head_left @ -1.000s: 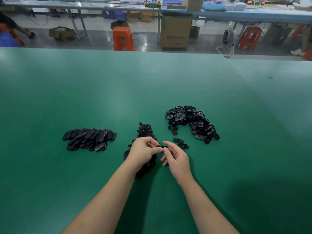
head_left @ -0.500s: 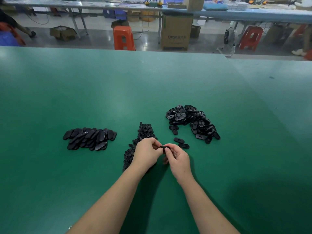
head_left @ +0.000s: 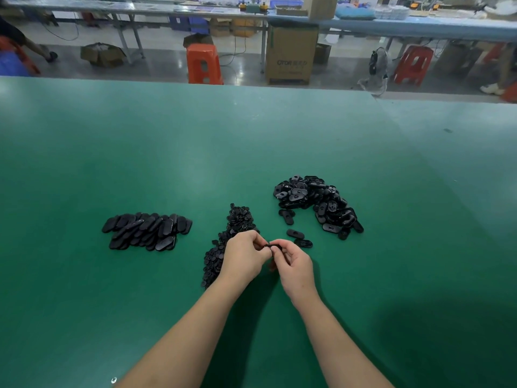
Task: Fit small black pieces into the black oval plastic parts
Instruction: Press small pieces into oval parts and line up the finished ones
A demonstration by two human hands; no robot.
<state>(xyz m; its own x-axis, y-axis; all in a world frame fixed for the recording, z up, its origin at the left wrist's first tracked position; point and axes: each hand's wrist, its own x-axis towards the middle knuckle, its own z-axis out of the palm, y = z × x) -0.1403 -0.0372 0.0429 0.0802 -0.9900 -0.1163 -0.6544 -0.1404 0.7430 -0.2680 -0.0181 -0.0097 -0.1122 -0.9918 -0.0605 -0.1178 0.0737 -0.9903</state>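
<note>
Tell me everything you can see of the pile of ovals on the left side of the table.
The left pile of ovals is a low, fairly tidy heap of black oval parts, matte plastic by the look, lying overlapped and mostly slanted the same way with smooth faces up. It rests on the green table, left of the heap of small pieces, apart from it. Neither hand touches it.

A factory assembly floor: a long green work table (head_left: pixel 251 141) holds 3 bulk heaps of identical black plastic parts (head_left: pixel 316 205), with cardboard cartons (head_left: pixel 291 51), orange plastic stools (head_left: pixel 203 64) and another cluttered bench (head_left: pixel 363 21) beyond.
</note>
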